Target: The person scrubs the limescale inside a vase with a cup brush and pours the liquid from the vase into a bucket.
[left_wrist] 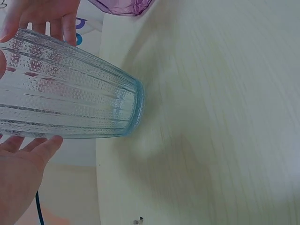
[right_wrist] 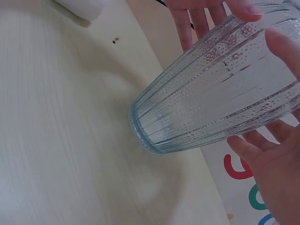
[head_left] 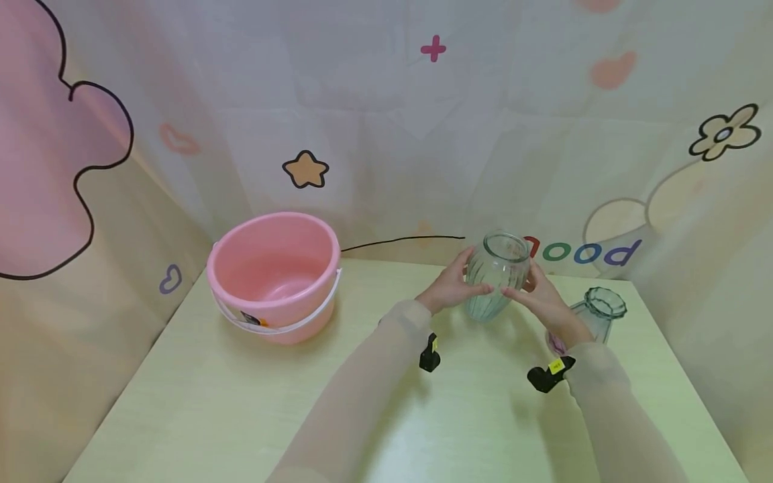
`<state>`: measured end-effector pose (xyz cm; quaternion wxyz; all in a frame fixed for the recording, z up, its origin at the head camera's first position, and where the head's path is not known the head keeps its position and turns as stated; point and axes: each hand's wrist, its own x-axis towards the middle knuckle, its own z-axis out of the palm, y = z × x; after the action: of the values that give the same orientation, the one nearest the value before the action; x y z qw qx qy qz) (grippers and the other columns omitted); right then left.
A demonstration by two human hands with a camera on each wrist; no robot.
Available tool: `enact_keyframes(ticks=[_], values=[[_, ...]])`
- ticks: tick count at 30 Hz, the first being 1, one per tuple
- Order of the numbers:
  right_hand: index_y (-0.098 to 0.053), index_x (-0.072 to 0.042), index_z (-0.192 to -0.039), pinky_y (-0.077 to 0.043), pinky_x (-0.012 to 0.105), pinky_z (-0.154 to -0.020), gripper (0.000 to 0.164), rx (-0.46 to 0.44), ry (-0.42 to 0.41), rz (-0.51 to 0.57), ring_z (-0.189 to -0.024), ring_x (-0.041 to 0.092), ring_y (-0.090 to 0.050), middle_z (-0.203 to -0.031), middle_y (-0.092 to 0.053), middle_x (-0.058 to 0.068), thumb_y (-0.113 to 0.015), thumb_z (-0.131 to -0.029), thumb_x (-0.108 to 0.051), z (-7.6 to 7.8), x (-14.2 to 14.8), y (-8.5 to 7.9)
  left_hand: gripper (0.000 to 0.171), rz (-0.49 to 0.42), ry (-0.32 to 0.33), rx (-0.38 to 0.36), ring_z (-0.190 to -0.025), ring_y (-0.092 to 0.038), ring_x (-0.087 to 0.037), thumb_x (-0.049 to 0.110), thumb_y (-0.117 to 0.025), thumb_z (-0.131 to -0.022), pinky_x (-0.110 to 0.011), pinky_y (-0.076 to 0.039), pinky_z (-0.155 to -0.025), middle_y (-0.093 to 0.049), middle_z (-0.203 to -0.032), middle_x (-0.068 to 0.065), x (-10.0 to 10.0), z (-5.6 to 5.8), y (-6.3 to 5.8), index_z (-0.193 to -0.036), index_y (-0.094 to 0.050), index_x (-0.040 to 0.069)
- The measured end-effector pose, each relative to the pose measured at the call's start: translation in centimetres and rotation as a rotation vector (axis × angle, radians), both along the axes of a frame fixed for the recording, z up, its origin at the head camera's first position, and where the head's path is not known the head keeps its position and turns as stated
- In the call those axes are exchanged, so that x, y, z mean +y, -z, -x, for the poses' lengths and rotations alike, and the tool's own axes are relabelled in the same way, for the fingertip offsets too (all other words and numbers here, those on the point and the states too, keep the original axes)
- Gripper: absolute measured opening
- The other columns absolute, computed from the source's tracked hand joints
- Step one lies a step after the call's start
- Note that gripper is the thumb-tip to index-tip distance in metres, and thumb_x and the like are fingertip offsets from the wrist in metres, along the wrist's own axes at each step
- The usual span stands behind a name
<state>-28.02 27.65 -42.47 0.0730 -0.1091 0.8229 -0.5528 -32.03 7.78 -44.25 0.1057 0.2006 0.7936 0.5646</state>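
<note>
A clear, ribbed glass vase (head_left: 496, 268) is held between both hands at the right rear of the table, its round mouth up and its narrower base close over the tabletop. My left hand (head_left: 449, 290) grips its left side, with the thumb across the front. My right hand (head_left: 548, 300) holds the opposite side, its thumb also on the front. In the right wrist view, the dotted texture of the vase (right_wrist: 206, 103) shows, with fingers spread along both sides. Behind my right wrist stands a greenish glass vase (head_left: 606, 305) with a wavy rim, partly hidden.
A pink bucket (head_left: 302, 327) with a white handle stands at the left rear. Purple glass (head_left: 555, 344) shows beside the right wrist, near the greenish vase. A printed curtain (head_left: 386, 161) hangs behind the pale wooden table (head_left: 241, 416).
</note>
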Motion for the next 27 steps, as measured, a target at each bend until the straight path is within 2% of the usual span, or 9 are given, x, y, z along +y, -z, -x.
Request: enact_keyframes(ticks=[4, 8, 12, 23, 27], values=[[-0.005, -0.028, -0.145, -0.026, 0.063, -0.096, 0.084, 0.043, 0.015, -0.017, -0.128, 0.043, -0.019, -0.149, -0.011, 0.011, -0.063, -0.084, -0.028, 0.4, 0.6, 1.0, 0.086, 0.026, 0.004, 0.035, -0.123, -0.036, -0.022, 0.034, -0.071, -0.076, -0.044, -0.039, -0.093, -0.031, -0.143, 0.004, -0.1, -0.2, -0.4, -0.143, -0.017, 0.026], [-0.005, -0.029, -0.145, -0.027, 0.063, -0.095, 0.084, 0.074, 0.033, -0.020, -0.128, 0.043, -0.021, -0.148, -0.012, 0.011, -0.063, -0.084, -0.029, 0.2, 0.5, 0.8, 0.087, 0.025, 0.011, 0.080, -0.122, -0.038, -0.020, 0.033, -0.072, -0.075, -0.040, -0.042, -0.090, -0.033, -0.142, 0.003, -0.4, -0.4, -1.1, -0.143, -0.018, 0.024], [-0.003, -0.028, -0.145, -0.027, 0.065, -0.094, 0.086, 0.071, 0.024, -0.038, -0.127, 0.044, -0.020, -0.149, -0.013, 0.012, -0.063, -0.084, -0.029, -0.5, -0.1, 0.3, 0.087, 0.024, 0.005, 0.099, -0.120, -0.040, -0.020, 0.034, -0.073, -0.073, -0.039, -0.042, -0.090, -0.034, -0.140, 0.002, -0.9, -0.8, -1.2, -0.142, -0.021, 0.023], [-0.003, -0.029, -0.145, -0.028, 0.064, -0.094, 0.088, 0.022, 0.005, -0.066, -0.129, 0.040, -0.020, -0.148, -0.017, 0.011, -0.064, -0.082, -0.034, -2.9, -1.9, -0.5, 0.085, 0.040, -0.009, 0.129, -0.113, -0.045, -0.020, 0.035, -0.076, -0.070, -0.036, -0.045, -0.084, -0.040, -0.133, 0.000, -2.9, -3.0, -1.3, -0.138, -0.026, 0.023], [-0.005, -0.029, -0.144, -0.034, 0.060, -0.091, 0.086, 0.069, -0.026, -0.060, -0.127, 0.039, -0.025, -0.146, -0.020, 0.011, -0.065, -0.082, -0.032, -3.7, -2.5, -0.6, 0.087, 0.041, -0.026, 0.122, -0.112, -0.046, -0.021, 0.035, -0.077, -0.069, -0.032, -0.047, -0.080, -0.040, -0.134, -0.001, -3.7, -4.2, -1.7, -0.138, -0.027, 0.021]])
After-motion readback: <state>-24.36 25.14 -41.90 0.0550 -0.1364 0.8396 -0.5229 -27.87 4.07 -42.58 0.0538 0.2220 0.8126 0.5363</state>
